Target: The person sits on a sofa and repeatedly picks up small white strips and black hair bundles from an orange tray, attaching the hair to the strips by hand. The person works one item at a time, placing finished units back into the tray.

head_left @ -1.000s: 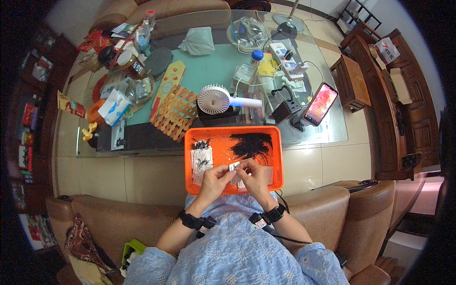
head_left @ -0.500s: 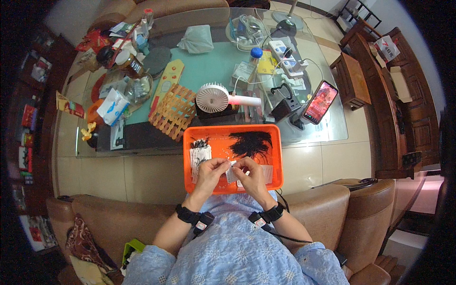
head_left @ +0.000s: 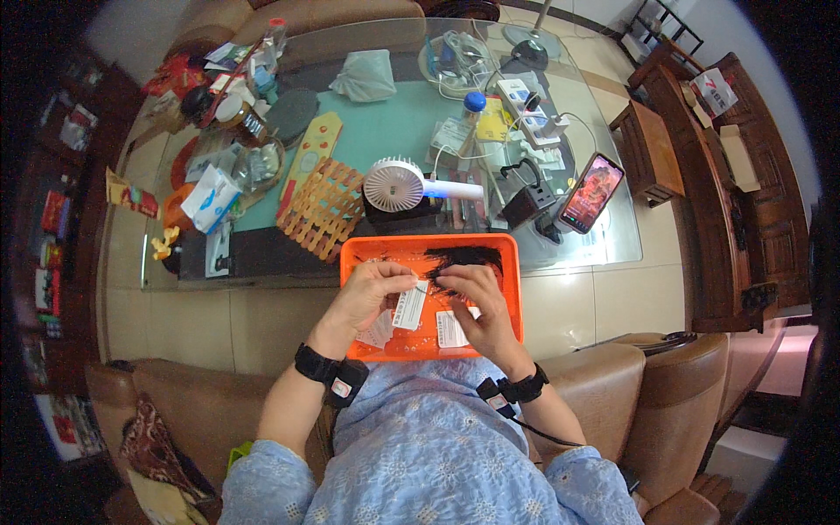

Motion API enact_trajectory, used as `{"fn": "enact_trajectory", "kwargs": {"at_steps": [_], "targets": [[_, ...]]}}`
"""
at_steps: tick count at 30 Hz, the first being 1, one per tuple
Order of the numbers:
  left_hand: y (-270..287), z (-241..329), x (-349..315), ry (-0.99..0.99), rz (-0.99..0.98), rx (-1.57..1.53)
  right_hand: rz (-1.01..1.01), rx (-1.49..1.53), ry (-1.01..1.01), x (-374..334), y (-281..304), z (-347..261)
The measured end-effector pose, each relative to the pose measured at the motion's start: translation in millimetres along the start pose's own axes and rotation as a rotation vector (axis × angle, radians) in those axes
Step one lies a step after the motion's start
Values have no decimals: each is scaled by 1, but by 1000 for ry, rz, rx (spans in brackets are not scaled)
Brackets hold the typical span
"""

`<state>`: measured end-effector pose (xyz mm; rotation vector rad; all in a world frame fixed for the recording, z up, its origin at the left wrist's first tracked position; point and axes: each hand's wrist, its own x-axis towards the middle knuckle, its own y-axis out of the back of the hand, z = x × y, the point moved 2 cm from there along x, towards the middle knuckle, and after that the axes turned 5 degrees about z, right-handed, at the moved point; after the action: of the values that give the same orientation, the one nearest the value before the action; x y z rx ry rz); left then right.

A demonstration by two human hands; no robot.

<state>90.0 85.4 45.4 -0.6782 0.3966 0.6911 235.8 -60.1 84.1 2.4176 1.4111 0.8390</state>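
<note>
My left hand (head_left: 371, 293) is pinching a white card (head_left: 409, 309) near its top end, keeping it tilted over the orange tray (head_left: 411, 353). My right hand (head_left: 483, 306) is arching just beside it, thumb standing apart from bent fingers, near the black strands (head_left: 465, 255); whether its fingertips are gripping one, I cannot tell.

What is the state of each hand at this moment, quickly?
Left hand: closed, pinching a white card.
Right hand: thumb apart from curled fingers, near the black strands; whether it holds any cannot be told.
</note>
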Motion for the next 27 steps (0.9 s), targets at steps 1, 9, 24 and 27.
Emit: {"fn": "enact_trajectory", "kwargs": {"at_steps": [1,9,24,27], "targets": [[0,0,0,32,-57,-4,-54,-29,50,2,-2,-6],[0,-17,-8,139,-195,-110,-170,210,157,1,-14,-22],[-23,-34,-42,-289,267,215,151,69,-349,-19,-34,-4],[-22,-37,-42,-250,276,141,138,16,-315,-22,-37,-5]]}}
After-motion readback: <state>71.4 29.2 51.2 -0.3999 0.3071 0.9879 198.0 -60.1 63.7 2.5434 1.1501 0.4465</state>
